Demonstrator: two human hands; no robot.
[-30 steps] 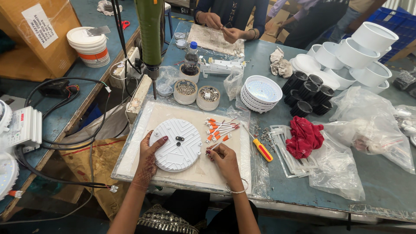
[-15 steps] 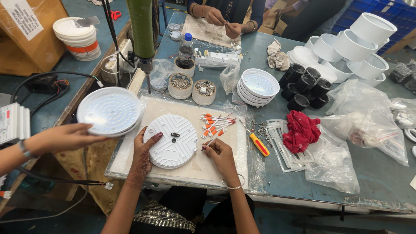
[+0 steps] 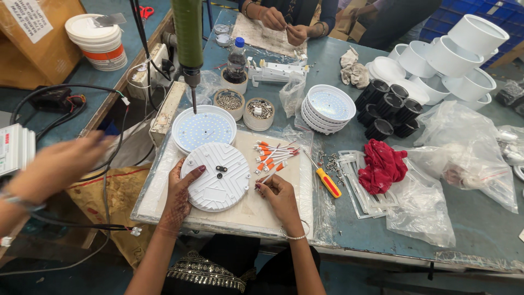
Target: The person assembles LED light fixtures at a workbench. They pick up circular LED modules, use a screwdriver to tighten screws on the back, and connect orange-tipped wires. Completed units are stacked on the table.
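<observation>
Since 0.5 s ago, a co-worker's hand (image 3: 54, 164) has set a second LED disc (image 3: 204, 129) on the surface (image 3: 262, 210), touching the ribbed white housing (image 3: 216, 176). Left hand (image 3: 180, 194) rests flat on the housing rim; right hand (image 3: 279, 192) pinches 1 orange-tipped wire (image 3: 271, 176).

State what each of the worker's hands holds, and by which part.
Left hand steadies the round white housing at its left rim; right hand pinches one end of a thin wire.
</observation>
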